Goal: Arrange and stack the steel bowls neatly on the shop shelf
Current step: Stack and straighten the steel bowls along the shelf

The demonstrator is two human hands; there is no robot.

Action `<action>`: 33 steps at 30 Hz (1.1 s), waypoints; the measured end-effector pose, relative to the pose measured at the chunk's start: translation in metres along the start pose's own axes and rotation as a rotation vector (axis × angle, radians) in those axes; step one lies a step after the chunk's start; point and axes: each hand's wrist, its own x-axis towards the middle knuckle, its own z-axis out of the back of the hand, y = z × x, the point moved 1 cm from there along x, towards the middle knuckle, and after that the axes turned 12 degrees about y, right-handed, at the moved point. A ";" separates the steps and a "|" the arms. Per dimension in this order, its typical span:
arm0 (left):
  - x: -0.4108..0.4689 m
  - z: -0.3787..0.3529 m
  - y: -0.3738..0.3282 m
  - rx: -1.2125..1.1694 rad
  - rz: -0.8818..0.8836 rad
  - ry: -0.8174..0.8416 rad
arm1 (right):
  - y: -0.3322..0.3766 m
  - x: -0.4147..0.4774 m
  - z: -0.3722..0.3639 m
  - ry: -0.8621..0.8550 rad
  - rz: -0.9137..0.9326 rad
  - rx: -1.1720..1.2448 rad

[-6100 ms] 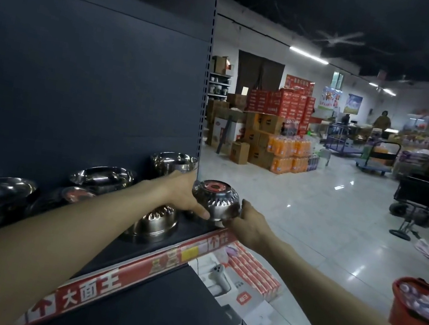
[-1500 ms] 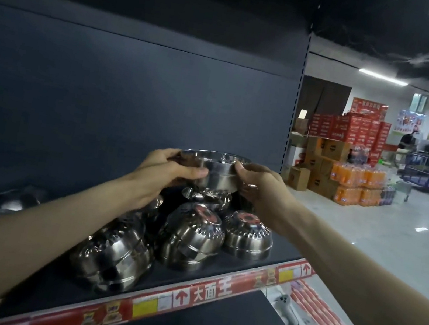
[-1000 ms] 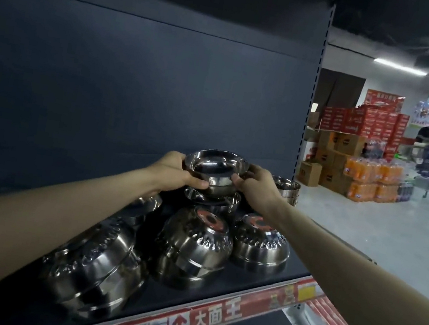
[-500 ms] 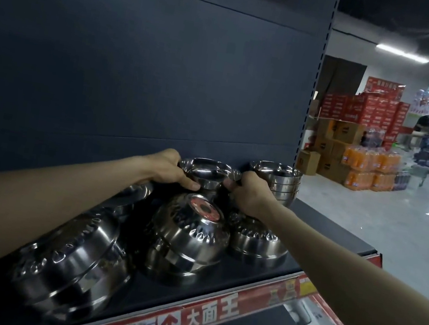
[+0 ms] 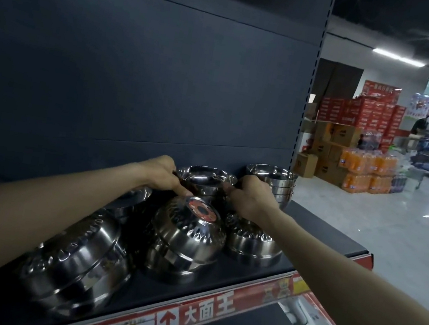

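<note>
Between the two hands, at the back of the shelf [image 5: 318,230], sits an upright steel bowl [image 5: 206,179]. The left hand [image 5: 161,173] pinches its near-left rim and the right hand [image 5: 251,197] its right rim, a two-sided hold that probably keeps it level as it seats onto whatever is under it (that part is hidden, so I cannot tell how many bowls lie beneath). Just beyond the right hand stands a neat nested stack [image 5: 272,183], rims up, likely the pattern being copied. Nearer than the hands, an upturned bowl with a red label [image 5: 187,231], a second upturned bowl [image 5: 250,239] under the right wrist and a tilted bowl [image 5: 77,261] below the left forearm look still unsorted.
</note>
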 end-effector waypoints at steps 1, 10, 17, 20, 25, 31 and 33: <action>-0.004 0.001 0.000 -0.004 -0.004 -0.005 | 0.001 -0.005 0.002 -0.016 0.001 0.000; -0.078 0.020 -0.026 -0.074 -0.161 -0.149 | 0.017 -0.062 0.027 -0.019 0.076 0.093; -0.139 0.008 -0.029 -0.194 -0.294 -0.195 | 0.027 -0.110 0.031 -0.013 0.121 0.142; -0.163 -0.001 -0.027 -0.244 -0.342 -0.168 | 0.028 -0.126 0.030 0.000 0.143 0.169; -0.189 -0.009 -0.029 -0.265 -0.364 -0.174 | 0.025 -0.145 0.029 0.005 0.153 0.195; -0.193 -0.015 -0.037 -0.150 -0.281 -0.080 | 0.019 -0.162 0.032 0.008 0.131 0.238; -0.192 -0.018 -0.039 0.008 -0.207 -0.017 | 0.014 -0.165 0.026 0.023 0.098 0.266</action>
